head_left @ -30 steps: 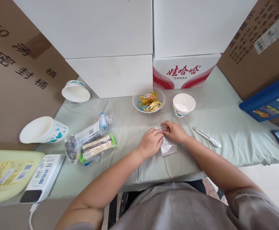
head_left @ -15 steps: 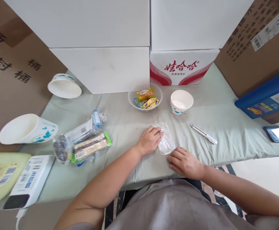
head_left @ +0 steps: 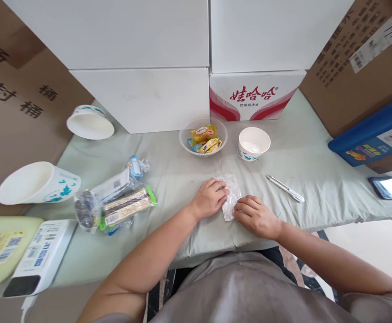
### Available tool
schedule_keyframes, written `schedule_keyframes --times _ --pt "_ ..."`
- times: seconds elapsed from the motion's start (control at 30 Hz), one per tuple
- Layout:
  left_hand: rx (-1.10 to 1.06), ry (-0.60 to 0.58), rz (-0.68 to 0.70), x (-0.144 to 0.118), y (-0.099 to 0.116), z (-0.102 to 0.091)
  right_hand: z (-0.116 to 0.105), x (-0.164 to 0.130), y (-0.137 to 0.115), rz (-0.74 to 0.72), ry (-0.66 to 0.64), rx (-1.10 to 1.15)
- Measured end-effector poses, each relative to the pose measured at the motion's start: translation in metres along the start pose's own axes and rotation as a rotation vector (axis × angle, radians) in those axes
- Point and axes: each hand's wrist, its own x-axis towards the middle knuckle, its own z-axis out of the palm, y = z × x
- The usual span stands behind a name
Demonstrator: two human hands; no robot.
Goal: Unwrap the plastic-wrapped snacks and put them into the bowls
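Observation:
A crinkled clear plastic bag (head_left: pixel 230 197) lies flat on the cloth-covered table in front of me. My left hand (head_left: pixel 210 198) grips its left side, the fingers curled over the edge. At the bag's lower right edge, the bent fingers of my right hand (head_left: pixel 257 217) press against the plastic and pinch it; the fingertips are partly hidden. Beyond the hands stands a clear bowl (head_left: pixel 184 146) with several yellow and blue wrapped snacks (head_left: pixel 205 137). Beside it is a white paper bowl (head_left: pixel 248 155) with something whitish inside. A white utility knife (head_left: pixel 285 188) rests to the right.
Packaged snacks (head_left: pixel 126 206) lie on the left, near two tipped paper bowls (head_left: pixel 63 186). A white power bank (head_left: pixel 44 251) and a yellow container (head_left: pixel 0 251) sit at the lower left. White boxes (head_left: pixel 142 98) line the back. A blue package (head_left: pixel 374 134) and phone (head_left: pixel 391 187) are on the right.
My right hand has shifted up and left onto the bag's right edge. The bag looks narrower and more bunched between the hands. My left hand has barely moved.

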Motion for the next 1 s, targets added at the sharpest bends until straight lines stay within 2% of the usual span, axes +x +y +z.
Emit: schedule_keyframes --times 0.13,0.23,0.37,0.47,0.6,0.7,0.77,0.9,1.0 --pt "-0.112 -0.058 0.057 0.0 -0.001 -0.001 -0.004 0.001 -0.005 -0.031 -0.053 0.11" --pt "-0.19 -0.048 0.042 -0.001 -0.005 -0.001 -0.006 0.009 0.001 0.023 -0.081 0.16" --pt "-0.335 0.033 -0.061 -0.003 -0.01 0.0 -0.007 0.032 0.024 0.247 -0.09 0.082" --pt "-0.354 0.041 -0.103 -0.004 -0.011 0.001 -0.002 0.053 0.041 0.432 -0.152 0.001" --pt "-0.337 0.066 -0.11 -0.004 -0.011 0.0 0.012 0.068 0.05 0.525 -0.245 -0.073" --pt "-0.322 0.074 -0.087 -0.003 -0.01 -0.002 0.022 0.068 0.049 0.528 -0.223 -0.104" --pt "-0.238 0.073 -0.079 -0.002 -0.009 -0.002 0.027 0.066 0.047 0.529 -0.204 -0.112" --pt "0.027 0.112 -0.22 0.0 -0.004 0.001 0.027 0.062 0.052 0.545 -0.144 -0.13" --pt "0.094 0.111 -0.292 0.001 -0.001 0.002 0.019 0.057 0.06 0.61 -0.004 -0.176"
